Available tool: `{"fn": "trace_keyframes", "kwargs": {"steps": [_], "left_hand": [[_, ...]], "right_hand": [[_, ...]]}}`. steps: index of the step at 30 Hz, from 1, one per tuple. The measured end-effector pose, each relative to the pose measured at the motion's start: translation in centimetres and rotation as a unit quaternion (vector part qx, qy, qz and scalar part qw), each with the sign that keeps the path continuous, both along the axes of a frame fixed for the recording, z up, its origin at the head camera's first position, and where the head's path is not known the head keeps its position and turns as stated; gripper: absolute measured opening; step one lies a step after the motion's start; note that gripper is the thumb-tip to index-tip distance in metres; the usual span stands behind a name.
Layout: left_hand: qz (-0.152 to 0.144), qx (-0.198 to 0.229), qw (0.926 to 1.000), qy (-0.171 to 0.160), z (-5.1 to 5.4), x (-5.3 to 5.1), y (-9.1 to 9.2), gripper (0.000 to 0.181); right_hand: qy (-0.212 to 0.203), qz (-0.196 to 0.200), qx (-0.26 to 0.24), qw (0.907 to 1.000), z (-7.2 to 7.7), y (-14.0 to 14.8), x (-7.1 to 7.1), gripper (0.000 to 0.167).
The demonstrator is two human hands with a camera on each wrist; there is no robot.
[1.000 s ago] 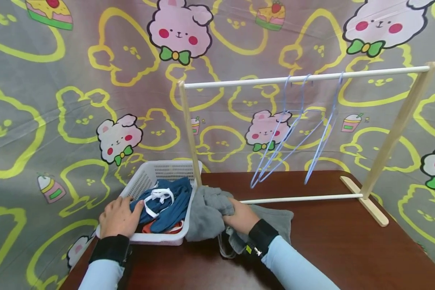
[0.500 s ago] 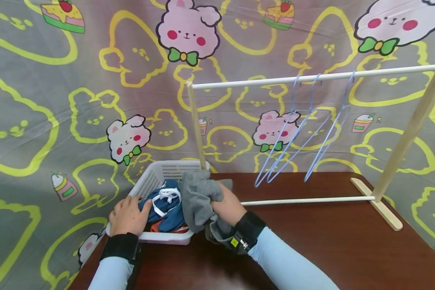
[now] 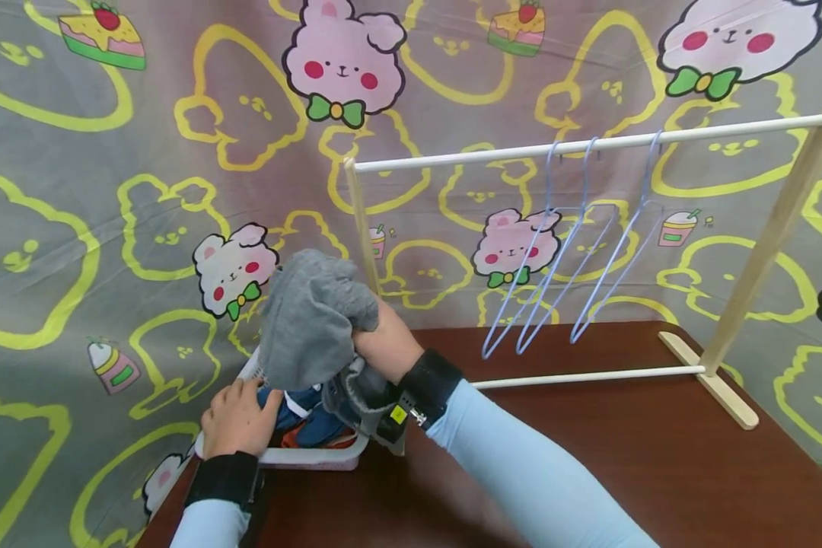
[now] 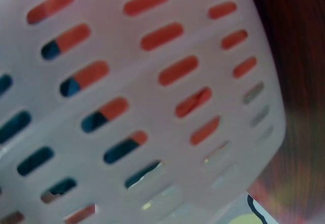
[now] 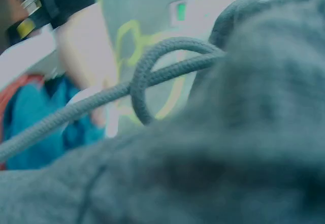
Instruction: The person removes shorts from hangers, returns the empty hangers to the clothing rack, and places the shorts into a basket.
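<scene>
My right hand (image 3: 386, 342) grips a bunched grey garment with a drawstring (image 3: 308, 320), raised over the basket's right part; its exact kind is hidden by the folds. Close up in the right wrist view, a grey cord (image 5: 86, 109) loops across the cloth. My left hand (image 3: 240, 417) holds the left rim of a white plastic basket (image 3: 315, 457), thumb over the inner side. Inside the basket lie blue cloth with white ties (image 3: 320, 428) and orange-red cloth (image 3: 291, 438), partly covered by the grey garment. The slotted basket wall (image 4: 152, 92) fills the left wrist view.
A rack with a white top rail (image 3: 466, 157) and wooden posts stands behind on the brown table (image 3: 555, 457). Several light-blue hangers (image 3: 555, 259) hang from it. A wooden foot (image 3: 708, 380) sits at the right. A patterned curtain (image 3: 411, 91) covers the back.
My right hand has lifted the grey garment off the table and carried it left and up over the basket. My left hand stays at the basket's rim.
</scene>
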State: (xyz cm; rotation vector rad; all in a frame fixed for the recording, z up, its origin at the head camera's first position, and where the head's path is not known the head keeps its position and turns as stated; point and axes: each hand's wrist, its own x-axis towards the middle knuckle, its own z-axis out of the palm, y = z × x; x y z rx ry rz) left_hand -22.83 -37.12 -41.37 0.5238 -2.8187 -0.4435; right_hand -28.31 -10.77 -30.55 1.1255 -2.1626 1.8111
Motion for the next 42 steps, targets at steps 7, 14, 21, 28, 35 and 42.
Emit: {"fn": "trace_keyframes", "kwargs": {"steps": [7, 14, 21, 28, 35, 42], "left_hand": [[0.003, -0.002, 0.9994, -0.034, 0.2, -0.3, -0.4, 0.085], [-0.005, 0.014, 0.9999, -0.008, 0.0, -0.1, -0.6, 0.068], [0.012, -0.003, 0.9996, 0.025, 0.1, 0.0, -0.3, 0.064], [0.008, 0.006, 0.9999, -0.006, 0.2, 0.1, -0.2, 0.071], [0.008, 0.014, 0.9994, -0.031, 0.1, 0.0, -0.3, 0.084], [0.014, -0.003, 0.9994, -0.032, 0.1, -0.5, -0.2, 0.085]], "right_hand": [[0.015, 0.048, -0.018, 0.9986, 2.3, -2.6, 0.2, 0.054], [0.047, 0.037, -0.032, 0.9977, 5.9, -4.4, -0.8, 0.05], [0.111, 0.053, -0.06, 0.9906, 9.7, -5.5, -2.5, 0.05], [0.128, 0.049, -0.078, 0.9874, 8.5, -7.4, -4.0, 0.051], [0.105, -0.011, 0.015, 0.9943, 2.3, -8.6, -5.5, 0.044], [0.025, -0.14, 0.139, 0.9801, -2.0, -8.4, -5.8, 0.053]]}}
